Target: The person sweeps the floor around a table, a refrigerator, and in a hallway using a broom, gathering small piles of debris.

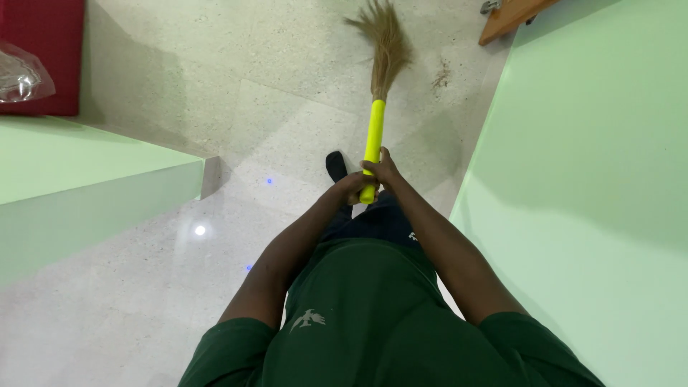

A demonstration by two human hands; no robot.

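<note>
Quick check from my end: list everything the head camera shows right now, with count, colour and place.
grass broom: one, yellow handle, tan bristles, centre, bristle end on floor ahead
debris: small brown patch, right of the bristles
floor: pale speckled stone tiles
wall: pale green, right
ledge: pale green, left
red cushion: one, upper left
clear plastic bag: one, on the cushion
wooden piece: brown, top right
foot: one, dark sock, by the handle
shirt: dark green, bottom
left hand: gripping the handle's lower end
right hand: gripping just above
</note>
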